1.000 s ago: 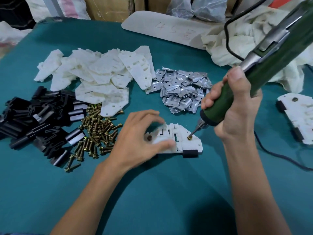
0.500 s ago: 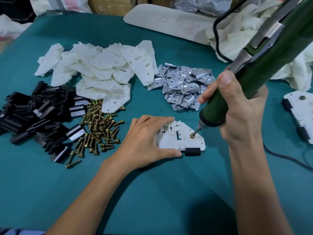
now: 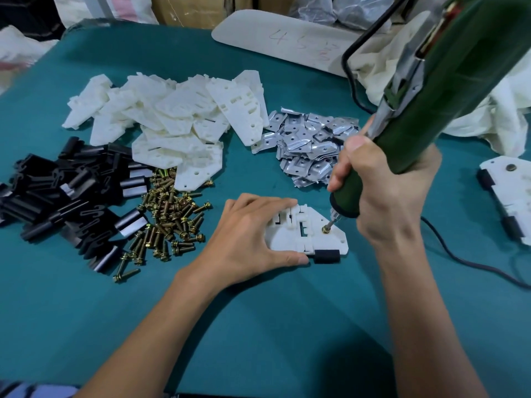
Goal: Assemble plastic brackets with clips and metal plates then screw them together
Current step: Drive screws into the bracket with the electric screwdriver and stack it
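Pressing white bracket (image 3: pixel 290 239) down with flat left fingers (image 3: pixel 267 201); gripping green screwdriver (image 3: pixel 431 110) in curled right fingers (image 3: pixel 342 168), bit on screw (image 3: pixel 325 230).

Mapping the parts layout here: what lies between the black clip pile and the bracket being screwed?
The head view shows the heap of brass screws between the black clips and the bracket, then the left hand pressing on that bracket.

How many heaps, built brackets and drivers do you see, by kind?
Heaps: 4 – brackets, clips, screws, plates
Built brackets: 2 – one mid-table, one far right
Driver: 1
Total: 7
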`<state>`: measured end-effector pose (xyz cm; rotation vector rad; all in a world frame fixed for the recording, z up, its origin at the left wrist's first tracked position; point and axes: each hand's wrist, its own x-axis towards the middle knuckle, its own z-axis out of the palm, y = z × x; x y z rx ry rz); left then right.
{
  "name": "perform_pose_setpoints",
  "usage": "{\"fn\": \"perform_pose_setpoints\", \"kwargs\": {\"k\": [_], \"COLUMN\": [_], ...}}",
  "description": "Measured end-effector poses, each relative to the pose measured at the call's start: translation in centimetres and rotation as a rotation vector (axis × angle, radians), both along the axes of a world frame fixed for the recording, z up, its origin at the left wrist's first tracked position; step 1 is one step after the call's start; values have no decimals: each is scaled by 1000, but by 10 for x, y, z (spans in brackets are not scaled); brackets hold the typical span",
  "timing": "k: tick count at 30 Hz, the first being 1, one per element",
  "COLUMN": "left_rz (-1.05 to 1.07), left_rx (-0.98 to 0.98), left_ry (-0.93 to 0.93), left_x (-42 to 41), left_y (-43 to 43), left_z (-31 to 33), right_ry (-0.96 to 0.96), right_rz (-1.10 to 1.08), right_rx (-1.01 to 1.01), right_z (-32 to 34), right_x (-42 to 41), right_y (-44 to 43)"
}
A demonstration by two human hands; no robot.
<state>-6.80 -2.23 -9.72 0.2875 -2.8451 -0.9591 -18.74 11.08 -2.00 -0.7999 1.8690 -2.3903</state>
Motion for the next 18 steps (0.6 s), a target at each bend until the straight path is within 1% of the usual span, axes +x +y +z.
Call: {"fn": "perform_pose_setpoints", "kwargs": {"k": [18], "left_rz": [-2], "left_rx": [-15], "left_ry": [16], "left_x": [-1], "left_y": [0], "left_z": [-3], "right_ry": [-19], "right_rz": [-7], "right_rx": [-20], "right_z": [0], "right_x": [-5], "right_y": [-1]}}
